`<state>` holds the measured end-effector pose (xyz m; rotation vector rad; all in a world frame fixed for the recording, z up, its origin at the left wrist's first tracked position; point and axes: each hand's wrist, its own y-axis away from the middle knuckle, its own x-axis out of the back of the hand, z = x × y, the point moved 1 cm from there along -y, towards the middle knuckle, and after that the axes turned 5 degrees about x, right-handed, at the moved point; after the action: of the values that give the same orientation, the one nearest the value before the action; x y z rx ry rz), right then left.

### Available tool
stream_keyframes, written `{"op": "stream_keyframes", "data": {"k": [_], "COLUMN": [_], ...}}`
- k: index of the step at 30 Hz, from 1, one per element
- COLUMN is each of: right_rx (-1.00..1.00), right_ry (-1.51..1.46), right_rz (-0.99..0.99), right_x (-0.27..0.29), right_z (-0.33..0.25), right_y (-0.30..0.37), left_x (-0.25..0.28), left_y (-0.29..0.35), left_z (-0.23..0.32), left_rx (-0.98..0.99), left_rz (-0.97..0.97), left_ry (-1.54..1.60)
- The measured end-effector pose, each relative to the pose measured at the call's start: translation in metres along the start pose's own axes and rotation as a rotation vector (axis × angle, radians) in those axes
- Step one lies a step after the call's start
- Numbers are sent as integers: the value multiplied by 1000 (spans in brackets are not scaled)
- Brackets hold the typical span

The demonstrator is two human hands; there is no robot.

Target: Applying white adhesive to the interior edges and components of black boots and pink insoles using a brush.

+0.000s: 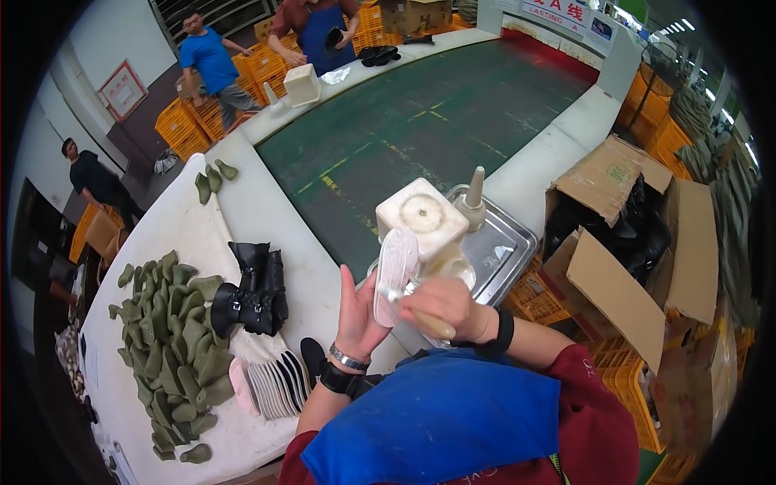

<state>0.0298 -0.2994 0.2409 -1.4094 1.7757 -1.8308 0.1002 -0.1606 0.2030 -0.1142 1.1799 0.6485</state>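
My left hand (360, 317) holds a pale pinkish-white insole (396, 257) upright, its thumb raised beside it and its fingers behind. A brush (433, 325) with a light wooden handle is gripped in my right hand (449, 307), its tip against the insole's lower part. Just beyond the insole, a white square plastic container (422, 212) stands on a metal tray (508, 249). Next to it is a beige bottle (474, 204) with a pointed nozzle. A pale, glossy dish (453, 268) is partly hidden behind my right hand.
Left on the white table lie a heap of olive-green toe-shaped pieces (174, 339), black buckled boot uppers (257, 291) and a row of insoles (271, 384). A green conveyor belt (364, 153) runs ahead. To the right stands an open cardboard box (602, 190). Co-workers are at the far left.
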Motion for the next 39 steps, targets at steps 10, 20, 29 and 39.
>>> {"op": "stream_keyframes", "data": {"k": [10, 20, 29, 39], "right_rx": [-485, -120, -225, -259], "right_ry": [-350, -188, -432, -534], "right_rz": [156, -44, -289, -411], "right_x": [-3, -12, -9, -2], "right_z": [27, -10, -10, 12], "right_y": [-12, -11, -11, -18], "left_x": [9, 14, 24, 24], "left_y": [4, 4, 4, 5], "left_z": [1, 7, 9, 8], "left_rx": [-16, -66, -67, -97], "left_rz": [-161, -202, -150, -42], "left_ry": [75, 82, 130, 127]}}
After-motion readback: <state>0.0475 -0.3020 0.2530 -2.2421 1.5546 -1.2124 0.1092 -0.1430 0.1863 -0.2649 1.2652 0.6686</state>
